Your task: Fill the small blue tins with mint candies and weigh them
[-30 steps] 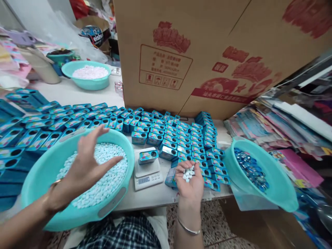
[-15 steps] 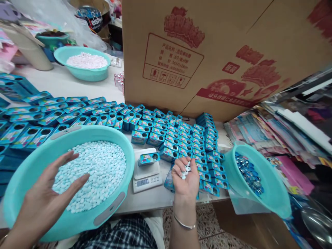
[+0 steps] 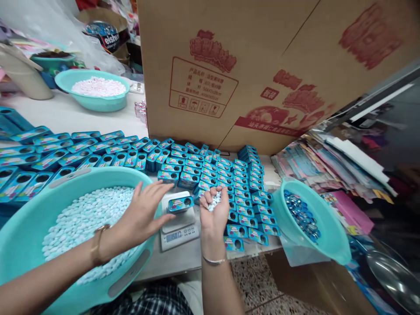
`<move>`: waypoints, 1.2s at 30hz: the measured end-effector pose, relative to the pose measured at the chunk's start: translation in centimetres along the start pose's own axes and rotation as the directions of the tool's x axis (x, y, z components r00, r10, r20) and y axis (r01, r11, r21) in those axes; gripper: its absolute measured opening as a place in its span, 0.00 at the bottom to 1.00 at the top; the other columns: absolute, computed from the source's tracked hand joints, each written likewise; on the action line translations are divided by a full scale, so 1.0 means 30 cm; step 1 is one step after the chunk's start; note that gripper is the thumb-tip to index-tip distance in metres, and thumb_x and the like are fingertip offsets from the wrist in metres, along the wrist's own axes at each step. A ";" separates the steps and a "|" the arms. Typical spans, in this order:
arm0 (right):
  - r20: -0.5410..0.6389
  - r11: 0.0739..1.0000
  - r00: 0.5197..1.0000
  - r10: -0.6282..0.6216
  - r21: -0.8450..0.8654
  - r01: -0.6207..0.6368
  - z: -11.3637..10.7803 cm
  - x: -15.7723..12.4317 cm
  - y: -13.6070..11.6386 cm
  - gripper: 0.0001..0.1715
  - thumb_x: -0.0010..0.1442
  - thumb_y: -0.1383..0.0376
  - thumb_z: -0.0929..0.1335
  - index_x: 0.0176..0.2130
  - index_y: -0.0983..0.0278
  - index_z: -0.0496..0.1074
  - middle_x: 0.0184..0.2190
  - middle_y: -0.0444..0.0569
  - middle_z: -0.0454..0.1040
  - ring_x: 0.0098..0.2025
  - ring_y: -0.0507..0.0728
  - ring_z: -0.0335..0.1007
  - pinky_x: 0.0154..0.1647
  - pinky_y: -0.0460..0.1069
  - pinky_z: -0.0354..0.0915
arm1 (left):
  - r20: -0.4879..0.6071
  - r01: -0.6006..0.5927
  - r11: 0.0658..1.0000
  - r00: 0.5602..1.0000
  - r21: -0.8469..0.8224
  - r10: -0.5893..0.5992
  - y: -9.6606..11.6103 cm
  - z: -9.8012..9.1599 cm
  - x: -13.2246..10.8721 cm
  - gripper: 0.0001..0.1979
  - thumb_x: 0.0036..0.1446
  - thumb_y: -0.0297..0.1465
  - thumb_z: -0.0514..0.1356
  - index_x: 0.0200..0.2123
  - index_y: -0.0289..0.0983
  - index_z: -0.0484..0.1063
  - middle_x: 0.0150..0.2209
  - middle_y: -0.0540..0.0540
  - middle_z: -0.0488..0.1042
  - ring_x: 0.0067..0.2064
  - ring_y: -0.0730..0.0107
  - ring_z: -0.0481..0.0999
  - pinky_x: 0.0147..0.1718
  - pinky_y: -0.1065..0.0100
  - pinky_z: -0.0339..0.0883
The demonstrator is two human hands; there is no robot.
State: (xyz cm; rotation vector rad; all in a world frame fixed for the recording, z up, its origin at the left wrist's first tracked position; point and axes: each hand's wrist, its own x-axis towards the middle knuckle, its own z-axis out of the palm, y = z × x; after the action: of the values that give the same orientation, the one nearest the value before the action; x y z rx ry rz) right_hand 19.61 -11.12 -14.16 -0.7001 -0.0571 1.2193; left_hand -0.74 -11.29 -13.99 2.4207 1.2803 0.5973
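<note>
My left hand [image 3: 144, 214] is open, fingers spread, over the right rim of a big turquoise basin [image 3: 22, 210] of pale blue candies [image 3: 78, 218]. Its fingertips come close to a blue candy tin [image 3: 180, 203], which sits on the pan of a small white digital scale [image 3: 180, 236]; they appear apart from it. Right of the scale, my right hand [image 3: 214, 214] is turned palm up, its fingers curled around a handful of pale candies [image 3: 215, 201]. Rows of blue tins with round holes in their tops stand behind and beside both hands.
A large cardboard box [image 3: 213, 48] walls off the back. At right a turquoise bowl [image 3: 331, 245] holds shiny blue pieces, near stacked printed sheets [image 3: 321, 162]. A second basin [image 3: 98, 104] with pale pink candies stands at the back left.
My left hand has moved right from above the candies towards the tin on the scale. My right hand keeps its handful, slightly nearer the scale. The camera view has shifted a little.
</note>
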 end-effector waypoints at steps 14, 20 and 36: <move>0.017 0.921 0.969 -0.247 -0.308 0.240 0.049 0.038 0.115 0.16 0.58 0.51 0.65 0.31 0.61 0.63 0.23 0.37 0.59 0.20 0.45 0.51 0.19 0.42 0.49 | 0.143 0.008 0.994 0.990 -0.109 0.008 0.009 0.157 0.144 0.26 0.51 0.37 0.63 0.54 0.43 0.66 0.53 0.42 0.72 0.61 0.48 0.62 0.61 0.35 0.36; 0.029 0.947 0.980 -0.194 -0.254 0.195 0.041 0.053 0.124 0.15 0.59 0.52 0.65 0.31 0.61 0.62 0.21 0.36 0.57 0.19 0.45 0.50 0.19 0.43 0.49 | 0.156 0.007 0.994 0.988 -0.110 0.011 0.013 0.154 0.139 0.25 0.51 0.36 0.63 0.53 0.42 0.66 0.50 0.42 0.73 0.59 0.48 0.64 0.60 0.35 0.38; 0.004 0.978 0.994 -0.107 -0.179 0.106 0.040 0.053 0.100 0.16 0.58 0.51 0.65 0.31 0.60 0.60 0.21 0.34 0.55 0.18 0.45 0.49 0.19 0.43 0.48 | 0.003 -0.037 0.987 0.999 -0.157 0.038 0.063 0.091 0.142 0.12 0.58 0.37 0.57 0.45 0.44 0.72 0.46 0.45 0.71 0.53 0.56 0.65 0.59 0.44 0.44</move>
State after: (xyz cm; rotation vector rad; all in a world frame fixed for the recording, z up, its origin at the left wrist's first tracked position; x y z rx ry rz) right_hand 17.21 -8.71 -15.28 -0.8473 -0.1993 1.1178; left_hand 4.11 -9.00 -14.54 2.3202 1.1424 0.6742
